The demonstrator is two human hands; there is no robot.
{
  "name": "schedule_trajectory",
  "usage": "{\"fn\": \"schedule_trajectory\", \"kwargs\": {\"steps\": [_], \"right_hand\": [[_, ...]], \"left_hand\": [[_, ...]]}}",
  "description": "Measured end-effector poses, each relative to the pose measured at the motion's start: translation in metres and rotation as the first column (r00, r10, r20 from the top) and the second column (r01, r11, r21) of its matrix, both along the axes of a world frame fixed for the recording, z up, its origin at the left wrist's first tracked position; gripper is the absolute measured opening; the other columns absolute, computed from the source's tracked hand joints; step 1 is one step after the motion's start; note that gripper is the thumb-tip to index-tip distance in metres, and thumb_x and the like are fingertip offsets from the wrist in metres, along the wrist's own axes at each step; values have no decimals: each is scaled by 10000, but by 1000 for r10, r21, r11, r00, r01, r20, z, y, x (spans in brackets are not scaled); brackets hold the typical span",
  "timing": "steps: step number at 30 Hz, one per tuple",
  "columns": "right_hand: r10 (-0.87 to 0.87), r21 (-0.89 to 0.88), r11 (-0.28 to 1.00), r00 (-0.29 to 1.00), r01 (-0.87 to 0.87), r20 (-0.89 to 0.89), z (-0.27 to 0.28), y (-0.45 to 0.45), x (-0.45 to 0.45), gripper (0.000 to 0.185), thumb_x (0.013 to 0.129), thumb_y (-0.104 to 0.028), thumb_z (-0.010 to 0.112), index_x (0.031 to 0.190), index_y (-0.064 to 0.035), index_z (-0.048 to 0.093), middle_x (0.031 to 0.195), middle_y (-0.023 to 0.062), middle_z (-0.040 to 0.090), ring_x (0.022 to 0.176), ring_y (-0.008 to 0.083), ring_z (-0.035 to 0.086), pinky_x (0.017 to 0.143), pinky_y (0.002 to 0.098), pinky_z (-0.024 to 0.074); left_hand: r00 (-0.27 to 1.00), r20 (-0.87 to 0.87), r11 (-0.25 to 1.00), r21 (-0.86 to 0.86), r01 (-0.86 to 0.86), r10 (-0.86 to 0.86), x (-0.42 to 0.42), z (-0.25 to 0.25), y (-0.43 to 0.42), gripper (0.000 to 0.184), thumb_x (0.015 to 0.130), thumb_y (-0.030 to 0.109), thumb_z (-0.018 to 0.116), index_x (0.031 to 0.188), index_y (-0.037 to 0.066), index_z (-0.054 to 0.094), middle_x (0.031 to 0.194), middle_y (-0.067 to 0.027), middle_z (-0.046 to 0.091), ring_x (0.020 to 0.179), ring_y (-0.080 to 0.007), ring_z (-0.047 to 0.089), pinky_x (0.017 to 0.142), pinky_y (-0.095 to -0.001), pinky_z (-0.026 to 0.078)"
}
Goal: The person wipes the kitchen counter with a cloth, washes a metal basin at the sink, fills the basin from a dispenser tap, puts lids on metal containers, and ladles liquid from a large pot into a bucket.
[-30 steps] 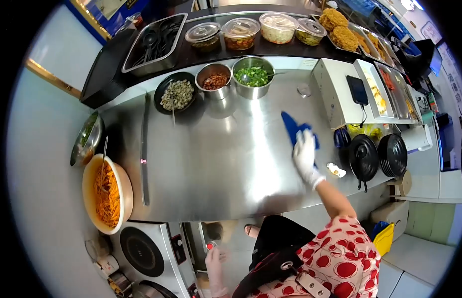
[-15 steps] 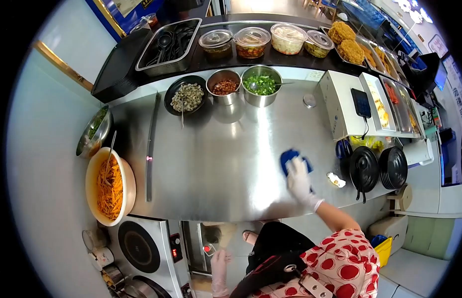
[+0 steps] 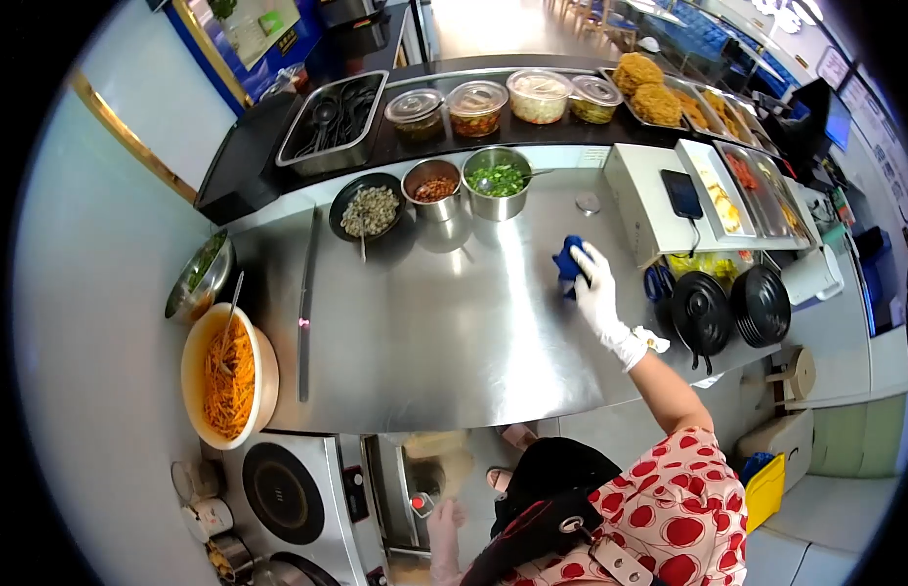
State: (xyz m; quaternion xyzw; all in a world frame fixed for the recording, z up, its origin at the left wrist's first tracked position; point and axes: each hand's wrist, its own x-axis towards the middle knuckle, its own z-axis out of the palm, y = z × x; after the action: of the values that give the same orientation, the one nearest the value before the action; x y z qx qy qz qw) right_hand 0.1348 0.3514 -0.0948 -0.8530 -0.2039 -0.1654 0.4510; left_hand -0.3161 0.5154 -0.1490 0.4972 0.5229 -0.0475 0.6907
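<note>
My right hand (image 3: 596, 288), in a white glove, is closed around a bunched blue cloth (image 3: 569, 266) over the right half of the steel counter (image 3: 424, 332). Just below its wrist, a crumpled white scrap (image 3: 651, 339) lies near the counter's edge. My left hand (image 3: 446, 523), also gloved, hangs low in front of the counter. Its fingers look loosely apart, and I see nothing in them. Close to it is a small container with a red top (image 3: 420, 503) in the open space beside the cooker.
Along the back stand a black bowl of grey pieces (image 3: 370, 212) and steel pots of red bits (image 3: 435, 189) and chopped greens (image 3: 496, 183). Shredded carrot fills a tub (image 3: 266, 381) at left, above an induction cooker (image 3: 283, 493). Black pans (image 3: 701, 313) and a white box (image 3: 634, 200) sit at right.
My right hand has moved the blue cloth away from me, toward the back of the counter. My left hand has shifted slightly rightward. The camera view has tilted a little.
</note>
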Motion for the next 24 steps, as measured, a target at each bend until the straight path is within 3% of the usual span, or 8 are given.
{"fn": "schedule_trajectory", "kwargs": {"steps": [5, 10, 16, 17, 20, 22, 23, 24], "right_hand": [[-7, 139, 990, 997, 18, -82, 30, -18, 28, 509, 716, 118, 444, 1198, -17, 533, 1242, 139, 512, 1134, 240, 504, 969, 284, 382], [112, 577, 774, 841, 261, -530, 29, -31, 65, 510, 721, 119, 427, 1200, -10, 544, 1081, 109, 612, 904, 173, 602, 797, 258, 488], [-58, 503, 799, 876, 328, -480, 51, -46, 147, 532, 719, 100, 397, 1225, -12, 519, 1042, 135, 611, 825, 176, 614, 731, 252, 508], [37, 627, 726, 894, 282, -446, 56, -48, 166, 544, 721, 100, 385, 1241, -12, 497, 1027, 137, 614, 811, 182, 620, 705, 260, 513], [-37, 537, 802, 920, 261, -390, 73, -62, 222, 513, 752, 72, 434, 1257, -7, 472, 1122, 165, 574, 965, 230, 593, 813, 284, 484], [-294, 135, 954, 922, 267, 254, 15, -91, 308, 512, 778, -10, 510, 1284, -25, 439, 1229, 236, 486, 1100, 328, 508, 927, 365, 416], [-293, 3, 956, 949, 294, 113, 20, -94, 315, 569, 768, -92, 607, 1300, -26, 419, 1319, 249, 384, 1229, 377, 364, 1038, 378, 289], [-342, -216, 906, 930, 364, 135, 11, -98, 320, 611, 779, -215, 633, 1322, -60, 399, 1325, 243, 388, 1206, 400, 384, 1024, 395, 311]], "left_hand": [[999, 26, 999, 6, 41, -41, 2, 20, 1, 329, 898, 208, 470, 1048, -79, 528, 892, -148, 624, 768, -227, 637, 688, -295, 491], [998, 26, 998, 19, 59, -59, -6, 14, 6, 297, 916, 206, 435, 1065, -31, 537, 867, -121, 614, 737, -190, 617, 647, -269, 483], [991, -106, 996, 27, -79, 82, 40, 52, -7, 300, 912, 220, 443, 1060, -25, 533, 844, -108, 601, 730, -179, 591, 641, -262, 472], [986, -135, 995, 24, -100, 102, 55, 60, -11, 301, 912, 222, 444, 1061, -25, 531, 842, -108, 599, 733, -179, 588, 640, -262, 471], [991, -103, 997, 16, -81, 82, 58, 15, -11, 310, 910, 230, 448, 1069, -24, 528, 847, -113, 597, 728, -182, 591, 636, -264, 471], [994, -65, 996, -17, -85, 83, 72, 8, -16, 307, 918, 213, 435, 1074, -36, 526, 848, -123, 607, 722, -180, 593, 641, -267, 475], [996, -46, 997, -17, -77, 76, 84, 15, -20, 307, 921, 208, 431, 1075, -41, 525, 848, -125, 610, 722, -180, 595, 642, -269, 477], [997, -27, 997, -19, -71, 71, 95, 20, -25, 307, 923, 203, 428, 1077, -46, 523, 848, -127, 613, 723, -180, 597, 644, -271, 479]]}}
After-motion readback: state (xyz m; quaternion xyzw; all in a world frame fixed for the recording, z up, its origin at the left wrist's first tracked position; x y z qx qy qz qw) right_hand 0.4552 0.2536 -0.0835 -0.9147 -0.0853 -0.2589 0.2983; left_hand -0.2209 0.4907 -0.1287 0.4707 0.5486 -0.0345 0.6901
